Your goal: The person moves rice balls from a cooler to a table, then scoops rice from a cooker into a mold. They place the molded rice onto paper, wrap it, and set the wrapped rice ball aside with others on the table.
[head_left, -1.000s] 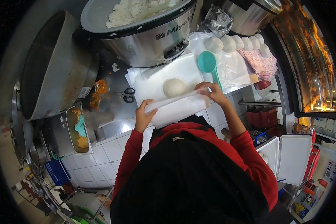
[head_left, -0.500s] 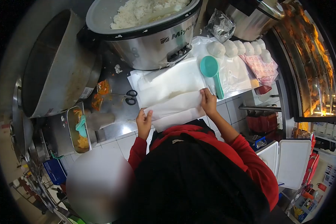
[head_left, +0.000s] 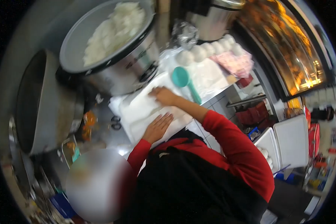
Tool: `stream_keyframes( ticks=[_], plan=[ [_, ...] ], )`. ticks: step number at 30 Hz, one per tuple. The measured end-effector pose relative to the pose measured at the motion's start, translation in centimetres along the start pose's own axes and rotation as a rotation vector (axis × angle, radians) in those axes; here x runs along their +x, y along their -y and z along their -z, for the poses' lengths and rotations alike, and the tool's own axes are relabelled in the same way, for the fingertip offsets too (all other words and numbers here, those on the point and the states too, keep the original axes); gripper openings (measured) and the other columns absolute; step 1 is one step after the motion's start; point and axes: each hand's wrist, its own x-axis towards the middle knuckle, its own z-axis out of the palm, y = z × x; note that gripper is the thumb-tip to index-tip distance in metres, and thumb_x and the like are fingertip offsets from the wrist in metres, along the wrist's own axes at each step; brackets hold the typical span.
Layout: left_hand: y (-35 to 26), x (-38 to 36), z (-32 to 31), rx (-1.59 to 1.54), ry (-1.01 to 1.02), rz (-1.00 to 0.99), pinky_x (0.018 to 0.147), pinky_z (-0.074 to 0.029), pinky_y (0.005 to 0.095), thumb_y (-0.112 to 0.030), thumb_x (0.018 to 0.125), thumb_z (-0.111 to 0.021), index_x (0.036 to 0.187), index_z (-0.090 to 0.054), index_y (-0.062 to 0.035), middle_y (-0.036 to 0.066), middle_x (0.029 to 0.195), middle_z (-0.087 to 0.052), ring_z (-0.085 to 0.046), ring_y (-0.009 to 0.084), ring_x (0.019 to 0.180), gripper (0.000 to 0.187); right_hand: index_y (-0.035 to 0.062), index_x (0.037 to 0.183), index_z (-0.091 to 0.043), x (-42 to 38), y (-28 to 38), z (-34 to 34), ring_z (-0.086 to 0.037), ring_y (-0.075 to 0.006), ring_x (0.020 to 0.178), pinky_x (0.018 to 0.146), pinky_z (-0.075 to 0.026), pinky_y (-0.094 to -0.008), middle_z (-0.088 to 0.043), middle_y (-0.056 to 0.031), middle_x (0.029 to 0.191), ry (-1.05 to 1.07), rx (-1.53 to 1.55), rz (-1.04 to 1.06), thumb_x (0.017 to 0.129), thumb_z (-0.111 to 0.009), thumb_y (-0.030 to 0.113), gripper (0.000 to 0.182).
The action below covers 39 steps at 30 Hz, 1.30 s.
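Note:
White paper sheets (head_left: 136, 109) lie stacked on the counter in front of me. My left hand (head_left: 158, 127) rests flat on the near part of the paper, fingers stretched out. Farther up the stack, my right hand (head_left: 163, 96) touches the paper with its fingers apart, its forearm crossing the sheets. Neither hand grips anything. Just right of the right hand lies a teal scoop (head_left: 180, 77), on white plastic. Black scissor handles (head_left: 115, 122) show left of the paper; motion blur hides the blades.
Behind the paper stands a large cooker (head_left: 104, 80) of white rice (head_left: 119, 31). A deep metal pot (head_left: 48, 108) is on the left. Several white wrapped balls (head_left: 198, 53), pink printed paper (head_left: 233, 62) and crumpled foil (head_left: 185, 34) sit behind the scoop. A lit food cabinet (head_left: 293, 56) stands right.
Both hands have let go of the paper's near edge and now lie on the sheets. The right hand moved up and left across the paper. The view has turned and shifted.

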Motion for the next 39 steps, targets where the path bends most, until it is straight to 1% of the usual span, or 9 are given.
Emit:
stream_keyframes(
  ticks=[2, 8, 12, 14, 20, 26, 32, 38, 39],
  plan=[
    [0.9, -0.2, -0.5, -0.037, -0.021, -0.050, 0.111, -0.023, 0.0382, -0.018, 0.089, -0.047, 0.137, -0.040, -0.0076, 0.006, 0.142, -0.040, -0.033, 0.0206, 0.134, 0.050, 0.0141, 0.106, -0.058, 1.5, 0.7, 1.9, -0.054, -0.0252, 0.105, 0.086, -0.040, -0.0415, -0.060, -0.0077, 0.102, 0.184, -0.055, -0.061, 0.069, -0.067, 0.020, 0.038],
    [1.9, -0.1, 0.4, -0.264, -0.041, 0.056, 0.110, -0.023, 0.0432, -0.023, 0.088, -0.051, 0.137, -0.039, -0.0060, 0.008, 0.142, -0.040, -0.035, 0.0226, 0.132, 0.053, 0.0162, 0.061, -0.059, -0.1, 2.6, 6.5, -0.056, -0.0194, 0.082, 0.073, -0.042, -0.0354, -0.059, 0.0002, 0.072, -0.040, 0.009, 0.149, 0.061, -0.065, 0.024, 0.010],
    [2.8, -0.9, -1.4, -0.312, -0.078, 0.094, 0.108, -0.025, 0.0476, -0.019, 0.088, -0.050, 0.128, -0.047, -0.0001, 0.015, 0.131, -0.048, -0.039, 0.0290, 0.127, 0.044, 0.0103, 0.068, -0.057, -5.1, 5.1, 5.3, -0.058, -0.0215, 0.079, 0.066, -0.048, -0.0364, -0.054, -0.0032, 0.077, -0.098, -0.050, 0.137, 0.067, -0.061, 0.023, 0.014],
    [2.8, 0.3, 0.3, -0.456, -0.137, 0.063, 0.108, -0.024, 0.0486, -0.012, 0.089, -0.046, 0.120, -0.053, 0.0029, 0.018, 0.125, -0.051, -0.044, 0.0330, 0.122, 0.035, 0.0079, 0.071, -0.056, -6.8, 6.0, 5.4, -0.058, -0.0239, 0.080, 0.066, -0.047, -0.0379, -0.052, -0.0058, 0.081, -0.022, 0.118, -0.096, 0.066, -0.063, 0.020, 0.015],
    [3.4, -0.4, 0.5, -0.534, -0.202, 0.195, 0.103, -0.032, 0.0446, -0.011, 0.090, -0.047, 0.120, -0.054, 0.0026, 0.021, 0.124, -0.051, -0.046, 0.0382, 0.118, 0.034, 0.0039, 0.081, -0.060, -4.1, 6.5, 7.6, -0.059, -0.0269, 0.088, 0.076, -0.043, -0.0428, -0.055, -0.0113, 0.108, -0.728, 0.059, 0.023, 0.065, -0.065, 0.017, 0.021],
    [3.3, 0.2, 0.6, -0.329, -0.166, 0.015, 0.101, -0.035, 0.0465, -0.009, 0.087, -0.047, 0.128, -0.046, 0.0016, 0.020, 0.127, -0.048, -0.044, 0.0391, 0.119, 0.043, 0.0131, 0.075, -0.067, 0.5, 2.8, 3.2, -0.060, -0.0240, 0.087, 0.079, -0.041, -0.0385, -0.063, -0.0051, 0.090, 0.146, 0.070, -0.160, 0.060, -0.066, 0.023, 0.019],
    [3.2, 0.2, 0.6, -0.330, -0.175, 0.054, 0.100, -0.036, 0.0443, -0.008, 0.089, -0.042, 0.125, -0.049, 0.0033, 0.022, 0.126, -0.049, -0.046, 0.0377, 0.118, 0.038, 0.0088, 0.071, -0.062, -4.5, 3.2, 3.1, -0.055, -0.0200, 0.076, 0.068, -0.042, -0.0345, -0.052, -0.0041, 0.074, -0.304, -0.214, 0.277, 0.070, -0.058, 0.024, 0.016],
    [4.5, -0.1, 1.5, -0.438, -0.122, 0.032, 0.095, -0.041, 0.0419, -0.004, 0.088, -0.047, 0.124, -0.052, 0.0003, 0.021, 0.125, -0.051, -0.052, 0.0348, 0.111, 0.037, 0.0068, 0.081, -0.060, -6.8, 4.2, 1.5, -0.053, -0.0190, 0.078, 0.065, -0.042, -0.0345, -0.048, -0.0040, 0.080, -0.529, -0.253, 0.206, 0.074, -0.055, 0.021, 0.017],
    [5.4, -1.0, 1.1, -0.347, -0.173, -0.007, 0.096, -0.040, 0.0420, -0.005, 0.087, -0.049, 0.125, -0.051, -0.0010, 0.020, 0.124, -0.053, -0.053, 0.0367, 0.109, 0.039, 0.0050, 0.085, -0.062, -6.8, 4.6, 1.7, -0.056, -0.0209, 0.086, 0.071, -0.045, -0.0361, -0.053, -0.0063, 0.088, -0.390, -0.205, 0.136, 0.075, -0.055, 0.020, 0.019]
  ],
)
